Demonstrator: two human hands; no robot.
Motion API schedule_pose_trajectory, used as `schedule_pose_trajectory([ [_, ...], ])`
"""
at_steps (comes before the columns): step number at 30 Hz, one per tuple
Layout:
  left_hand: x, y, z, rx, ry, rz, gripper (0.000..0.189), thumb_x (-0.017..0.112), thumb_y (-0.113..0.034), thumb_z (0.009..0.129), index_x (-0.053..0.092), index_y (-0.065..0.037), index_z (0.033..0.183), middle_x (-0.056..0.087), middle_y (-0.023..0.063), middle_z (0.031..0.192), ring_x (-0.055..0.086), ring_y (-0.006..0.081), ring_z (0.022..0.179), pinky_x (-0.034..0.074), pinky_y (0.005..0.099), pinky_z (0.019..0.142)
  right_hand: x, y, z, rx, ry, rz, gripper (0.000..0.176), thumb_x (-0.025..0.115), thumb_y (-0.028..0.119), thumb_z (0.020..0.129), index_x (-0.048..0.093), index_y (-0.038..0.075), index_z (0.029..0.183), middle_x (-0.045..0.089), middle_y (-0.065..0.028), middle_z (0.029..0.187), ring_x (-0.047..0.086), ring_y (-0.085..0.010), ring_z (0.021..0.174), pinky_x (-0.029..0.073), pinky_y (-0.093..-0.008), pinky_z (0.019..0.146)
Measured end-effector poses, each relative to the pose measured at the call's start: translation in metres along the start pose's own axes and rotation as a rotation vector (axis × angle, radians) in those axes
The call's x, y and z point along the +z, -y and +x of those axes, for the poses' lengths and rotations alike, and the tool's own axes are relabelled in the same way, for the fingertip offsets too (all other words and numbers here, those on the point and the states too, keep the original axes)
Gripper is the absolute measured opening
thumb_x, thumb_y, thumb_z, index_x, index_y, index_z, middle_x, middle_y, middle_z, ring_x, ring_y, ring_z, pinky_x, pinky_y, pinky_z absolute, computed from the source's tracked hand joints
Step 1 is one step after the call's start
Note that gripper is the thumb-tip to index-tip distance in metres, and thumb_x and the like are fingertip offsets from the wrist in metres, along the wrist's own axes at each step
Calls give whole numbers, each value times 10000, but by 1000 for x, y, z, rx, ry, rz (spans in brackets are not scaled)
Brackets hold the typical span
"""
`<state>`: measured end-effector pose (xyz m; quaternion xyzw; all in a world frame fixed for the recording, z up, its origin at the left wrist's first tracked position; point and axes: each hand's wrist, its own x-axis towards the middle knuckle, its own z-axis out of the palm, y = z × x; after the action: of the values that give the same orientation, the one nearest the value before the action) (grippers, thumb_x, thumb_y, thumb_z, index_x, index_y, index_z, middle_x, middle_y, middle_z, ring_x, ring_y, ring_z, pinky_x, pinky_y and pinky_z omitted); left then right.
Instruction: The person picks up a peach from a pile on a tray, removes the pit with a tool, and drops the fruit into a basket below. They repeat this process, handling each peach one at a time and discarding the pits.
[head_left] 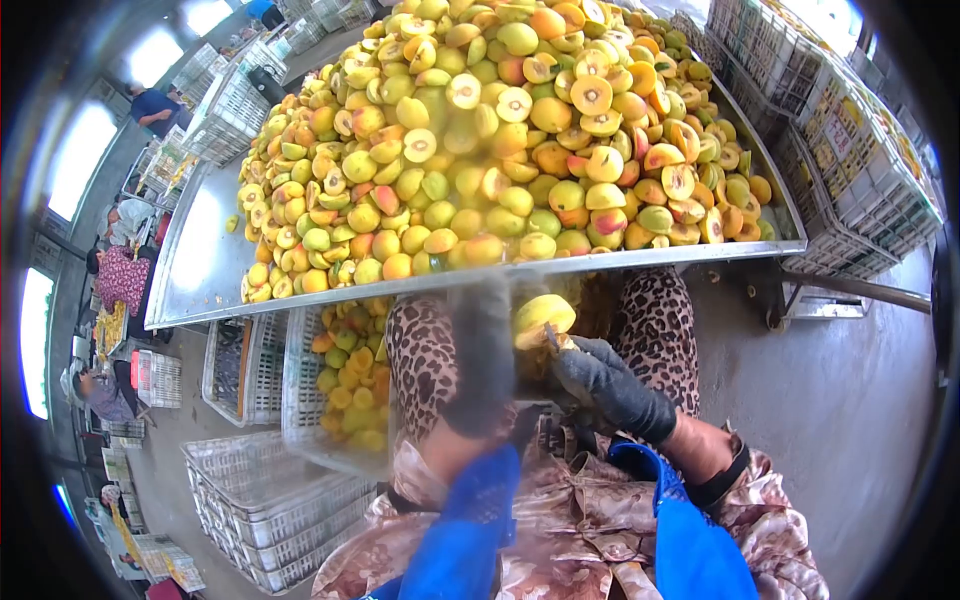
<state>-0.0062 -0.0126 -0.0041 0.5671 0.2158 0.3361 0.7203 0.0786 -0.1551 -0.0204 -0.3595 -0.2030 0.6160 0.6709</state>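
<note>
A steel table (200, 270) is being loaded with a fruit heap (500, 140). Under its near edge, one peach (545, 315) is being clamped from below by the gloved right hand (605, 385), lying up-left of that wrist, long axis roughly level. The left hand (480, 360), just beside it, is being smeared by blur: its fingers cannot be told.

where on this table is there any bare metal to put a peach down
Bare steel only at the table's left end, beside the peach pile. The pile runs to the front lip and right end; crowded there.
</note>
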Motion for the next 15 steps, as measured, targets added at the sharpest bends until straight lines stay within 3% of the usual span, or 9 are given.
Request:
schedule_pose_trajectory([
  [1,5,-1,-6,9,-93,-104,504,413,-429,1107,644,15,1044,669,138,915,654,194,851,542,341,783,7,4,1,-35,15,-39,391,578,384,1065,635,53,1265,600,31,981,520,-48,857,452,-227,735],
  [4,19,-29,-18,-2,-21,-183,463,402,-426,1109,601,-10,1086,658,157,946,659,212,886,548,356,806,-4,-1,12,-264,81,-569,389,551,385,1076,624,44,1250,610,18,985,560,-91,882,482,-270,757],
  [5,17,-28,-14,0,-22,-192,463,432,-412,1102,622,-9,978,669,150,901,669,219,847,556,361,781,-6,-7,20,-441,51,-717,491,579,469,1028,609,36,1258,635,-23,913,582,-127,807,501,-294,706],
  [8,17,-34,-3,90,35,-124,453,476,-372,1092,631,-4,879,672,130,841,677,223,803,558,361,734,-3,-13,26,-451,14,-766,327,545,303,1068,617,37,1242,650,-37,994,611,-143,903,512,-340,769],
  [9,22,-40,-2,117,-5,-134,449,514,-332,1079,634,3,804,676,122,801,682,228,754,553,360,695,2,-11,20,-207,-20,-687,308,543,229,1048,617,31,1271,668,-73,1054,631,-177,978,521,-359,821],
  [12,26,-85,-14,479,102,374,453,527,-331,1071,644,12,799,681,130,806,677,224,737,547,366,697,27,-7,19,-466,90,-603,306,527,195,1040,621,29,1279,664,-91,1129,624,-193,1068,514,-379,879],
  [13,23,-87,-13,471,132,324,461,535,-334,1065,645,14,783,679,136,795,673,227,728,544,365,693,24,-5,18,-551,144,-710,364,525,200,1043,589,35,1362,632,-93,1272,590,-199,1178,494,-383,971],
  [15,18,-84,-14,442,188,222,478,551,-341,1052,645,20,752,673,147,773,665,233,709,537,363,684,33,0,9,-340,176,-506,429,526,214,1044,537,40,1436,574,-96,1373,545,-208,1265,454,-373,1049],
])
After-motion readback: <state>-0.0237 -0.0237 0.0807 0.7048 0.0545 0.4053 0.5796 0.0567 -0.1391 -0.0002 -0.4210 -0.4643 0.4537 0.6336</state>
